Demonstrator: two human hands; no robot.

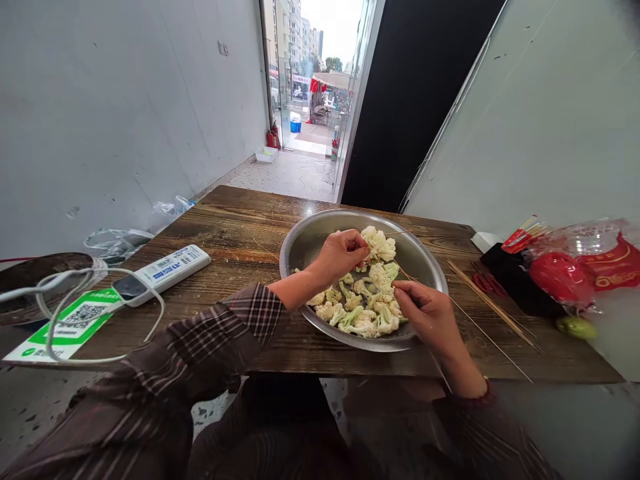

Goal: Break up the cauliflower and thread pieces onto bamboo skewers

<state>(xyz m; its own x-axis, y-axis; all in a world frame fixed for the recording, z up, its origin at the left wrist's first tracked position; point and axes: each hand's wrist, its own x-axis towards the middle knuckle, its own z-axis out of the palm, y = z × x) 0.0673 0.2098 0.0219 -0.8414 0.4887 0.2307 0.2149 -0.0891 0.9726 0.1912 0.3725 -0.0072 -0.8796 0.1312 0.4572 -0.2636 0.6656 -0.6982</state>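
Observation:
A wide metal basin (pixel 436 267) holds many pieces of cauliflower (pixel 367 323). Over its middle my left hand (pixel 340 257) is closed in a pinch at a pale cauliflower floret (pixel 380 245), the fingertips partly hiding where they grip. At the basin's right rim my right hand (pixel 427 313) is closed around a thin bamboo skewer, its fingers curled. The skewer's front end (pixel 406 274) points toward another floret (pixel 383 275); whether it has pierced it I cannot tell.
Loose bamboo skewers (pixel 493 305) and red-handled scissors (pixel 489 281) lie right of the basin. Beyond them are a black box (pixel 520 283) and red plastic packaging (pixel 565 273). On the left are a white power strip (pixel 173 270), a cable and a green QR card (pixel 75 320).

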